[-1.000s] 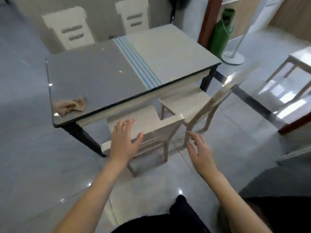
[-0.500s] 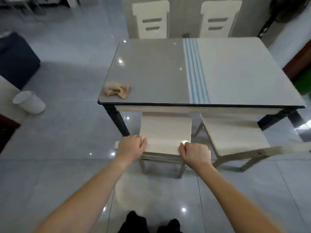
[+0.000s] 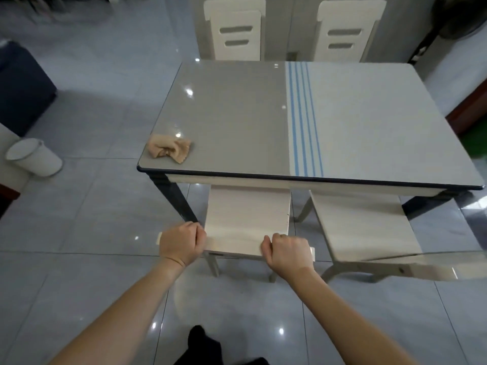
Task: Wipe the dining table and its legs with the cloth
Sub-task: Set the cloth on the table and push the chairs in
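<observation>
The dining table has a glossy top, grey on the left, cream on the right, with blue stripes between. A crumpled tan cloth lies at its near left corner, touched by neither hand. A dark table leg stands below that corner. A cream chair sits partly under the near edge. My left hand grips the left end of the chair's top rail. My right hand grips the right end of the same rail.
A second cream chair stands angled to the right. Two more chairs stand at the far side. A white bin and a dark box sit on the tiled floor at left.
The view has swung from the table's corner to face its long side. Both hands went from open near the chair to closed on its top rail. The cloth has stayed put.
</observation>
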A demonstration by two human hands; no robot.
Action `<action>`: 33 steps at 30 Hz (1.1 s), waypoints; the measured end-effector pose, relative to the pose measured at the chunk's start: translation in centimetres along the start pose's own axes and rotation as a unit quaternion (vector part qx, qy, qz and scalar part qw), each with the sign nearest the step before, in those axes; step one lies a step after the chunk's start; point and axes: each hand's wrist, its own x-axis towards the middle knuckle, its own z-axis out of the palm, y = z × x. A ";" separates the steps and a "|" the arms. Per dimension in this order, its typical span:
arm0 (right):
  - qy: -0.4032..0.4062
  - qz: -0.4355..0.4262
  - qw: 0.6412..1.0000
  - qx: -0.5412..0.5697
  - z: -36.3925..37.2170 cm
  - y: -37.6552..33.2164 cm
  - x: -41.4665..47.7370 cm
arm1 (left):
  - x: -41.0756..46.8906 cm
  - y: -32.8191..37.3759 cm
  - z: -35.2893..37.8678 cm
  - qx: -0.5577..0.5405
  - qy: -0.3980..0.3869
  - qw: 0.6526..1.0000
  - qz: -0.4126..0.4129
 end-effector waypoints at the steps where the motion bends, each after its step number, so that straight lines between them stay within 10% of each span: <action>1: 0.000 -0.002 1.000 0.004 0.1 0.2 0.5 | 0.4 -0.1 0.2 -0.003 0.001 1.000 -0.004; 33: -0.029 -0.019 0.999 -0.008 2.3 1.5 19.7 | 18.5 -3.8 4.0 0.039 0.022 0.998 -0.033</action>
